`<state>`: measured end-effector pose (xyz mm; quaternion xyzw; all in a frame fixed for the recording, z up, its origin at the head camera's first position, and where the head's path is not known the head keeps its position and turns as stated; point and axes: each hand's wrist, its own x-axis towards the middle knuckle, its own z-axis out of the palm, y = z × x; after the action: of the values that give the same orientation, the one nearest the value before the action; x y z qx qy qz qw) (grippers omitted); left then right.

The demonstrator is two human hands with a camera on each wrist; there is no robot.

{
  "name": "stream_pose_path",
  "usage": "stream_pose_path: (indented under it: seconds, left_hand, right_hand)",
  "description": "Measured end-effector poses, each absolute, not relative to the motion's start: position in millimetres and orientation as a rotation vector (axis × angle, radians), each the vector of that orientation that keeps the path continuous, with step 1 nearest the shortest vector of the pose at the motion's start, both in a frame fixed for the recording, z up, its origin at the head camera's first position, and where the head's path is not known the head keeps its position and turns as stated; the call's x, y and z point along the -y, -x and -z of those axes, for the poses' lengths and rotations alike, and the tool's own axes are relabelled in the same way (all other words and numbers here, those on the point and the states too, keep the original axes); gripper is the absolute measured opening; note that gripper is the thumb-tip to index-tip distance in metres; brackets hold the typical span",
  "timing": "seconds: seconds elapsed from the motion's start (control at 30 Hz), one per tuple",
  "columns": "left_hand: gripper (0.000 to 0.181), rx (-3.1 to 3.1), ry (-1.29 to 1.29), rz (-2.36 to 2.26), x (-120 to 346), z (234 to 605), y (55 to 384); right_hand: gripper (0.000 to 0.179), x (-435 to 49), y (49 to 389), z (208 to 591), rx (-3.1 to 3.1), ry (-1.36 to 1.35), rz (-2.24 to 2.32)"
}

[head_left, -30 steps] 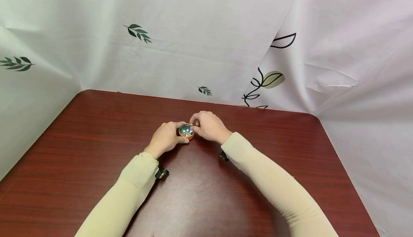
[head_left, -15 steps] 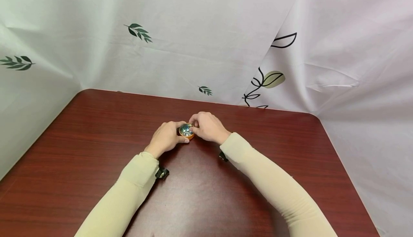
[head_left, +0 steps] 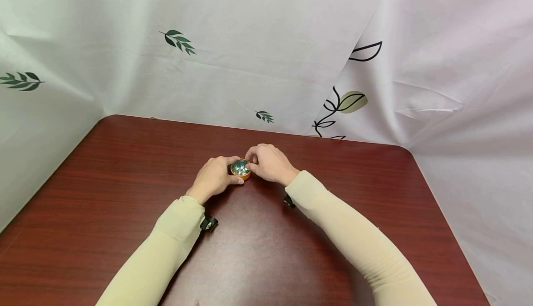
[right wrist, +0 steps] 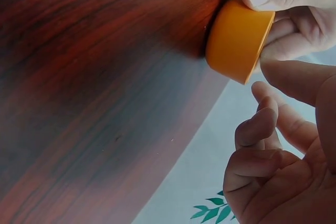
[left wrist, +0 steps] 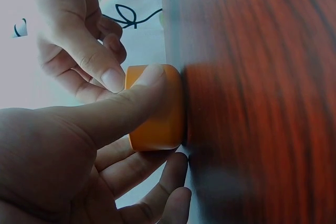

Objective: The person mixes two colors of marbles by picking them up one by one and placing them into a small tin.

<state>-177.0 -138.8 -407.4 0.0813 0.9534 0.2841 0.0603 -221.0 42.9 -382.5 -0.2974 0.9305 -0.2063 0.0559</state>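
Note:
A small round orange case [head_left: 240, 170] with a shiny, blue-silver speckled top stands on the table. My left hand [head_left: 212, 176] grips it from the left, thumb on the near side and fingers round the far side. In the left wrist view the thumb lies across the smooth orange wall [left wrist: 157, 124]. My right hand [head_left: 270, 163] is at the right edge of the case. Its thumb [right wrist: 289, 77] reaches the rim of the top, while the other fingers [right wrist: 257, 129] are loosely bent and apart from the case. The top itself is hidden in both wrist views.
The case stands on a dark red wood-grain table [head_left: 125, 181]. Behind and beside the table hangs a pale cloth [head_left: 233, 74] printed with leaves. A black wrist camera [head_left: 209, 223] sits below the left sleeve.
The right thumb and fingers have shifted slightly at the rim. The pattern of bright spots on the shiny top looks different and finer. The left hand and the case have stayed in place.

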Motion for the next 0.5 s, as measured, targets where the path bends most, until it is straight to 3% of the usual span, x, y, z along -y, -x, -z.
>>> stream_pose_path:
  seconds: [0.5]
  left_hand:
    - [0.059, -2.872, -0.244, -0.891, 138.8, 407.8, 177.3]
  right_hand:
    - [0.015, -51.2, 221.3, 384.2, -2.844, 0.891, 0.685]
